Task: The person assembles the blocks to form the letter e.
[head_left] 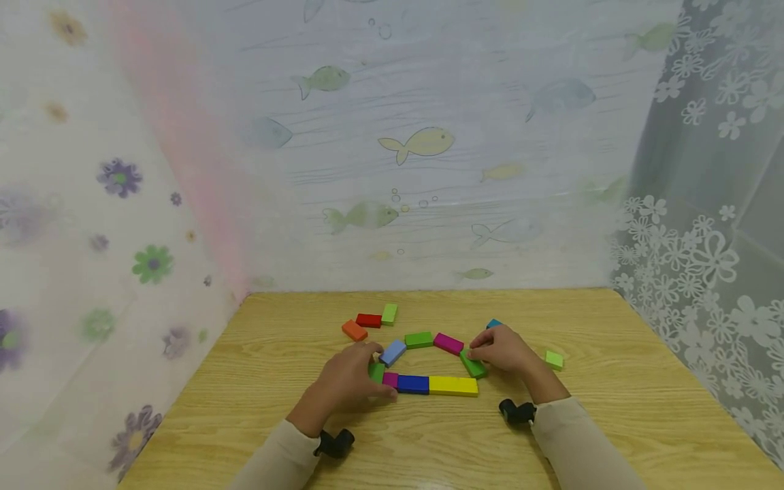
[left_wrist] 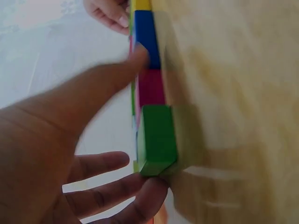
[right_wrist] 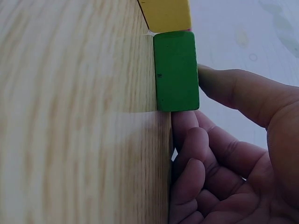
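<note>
Coloured wooden blocks form a closed outline on the table. Its near side is a row of magenta (head_left: 390,381), dark blue (head_left: 413,385) and yellow (head_left: 453,386) blocks. A light blue block (head_left: 393,352), a green block (head_left: 419,340) and a magenta block (head_left: 448,344) arch behind. My left hand (head_left: 346,381) is spread around the left-end green block (left_wrist: 159,135), fingertips at its end and thumb extended toward the dark blue block. With thumb and curled fingers, my right hand (head_left: 505,350) pinches the right-end green block (right_wrist: 176,72), beside the yellow one.
Behind the outline lie an orange block (head_left: 354,331), a red block (head_left: 369,320) and a lime block (head_left: 389,314). A blue block (head_left: 493,324) is partly hidden behind the right hand. Another lime block (head_left: 554,360) sits farther right. Patterned curtains hang around the wooden table (head_left: 275,327).
</note>
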The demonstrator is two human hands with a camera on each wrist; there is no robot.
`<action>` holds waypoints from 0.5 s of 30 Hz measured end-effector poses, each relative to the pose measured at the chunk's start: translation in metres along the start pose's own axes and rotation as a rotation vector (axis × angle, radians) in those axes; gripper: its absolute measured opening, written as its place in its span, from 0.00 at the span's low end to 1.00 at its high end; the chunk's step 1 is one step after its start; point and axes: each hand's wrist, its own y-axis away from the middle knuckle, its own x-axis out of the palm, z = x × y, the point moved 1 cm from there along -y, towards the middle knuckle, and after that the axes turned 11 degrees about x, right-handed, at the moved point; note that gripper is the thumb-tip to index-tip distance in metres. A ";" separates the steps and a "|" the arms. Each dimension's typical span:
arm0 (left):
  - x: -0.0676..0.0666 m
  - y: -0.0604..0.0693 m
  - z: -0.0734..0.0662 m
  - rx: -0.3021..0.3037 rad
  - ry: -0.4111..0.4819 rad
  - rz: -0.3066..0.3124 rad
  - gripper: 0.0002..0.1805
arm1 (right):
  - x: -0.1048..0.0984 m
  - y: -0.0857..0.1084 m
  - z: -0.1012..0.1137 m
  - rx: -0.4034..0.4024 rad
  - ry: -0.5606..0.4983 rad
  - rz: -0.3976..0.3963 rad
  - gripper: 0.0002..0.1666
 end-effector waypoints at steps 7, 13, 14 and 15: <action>-0.002 -0.018 0.008 -0.049 0.080 -0.037 0.36 | -0.002 -0.001 0.002 -0.003 0.002 0.002 0.17; -0.003 -0.032 0.009 -0.094 0.063 -0.038 0.28 | -0.001 -0.001 0.000 0.006 0.008 -0.005 0.16; -0.003 -0.033 0.009 -0.101 0.061 -0.039 0.26 | -0.001 -0.001 -0.001 0.004 0.011 -0.005 0.16; -0.004 -0.034 0.010 -0.107 0.059 -0.041 0.24 | -0.001 0.000 -0.001 0.002 0.011 -0.004 0.17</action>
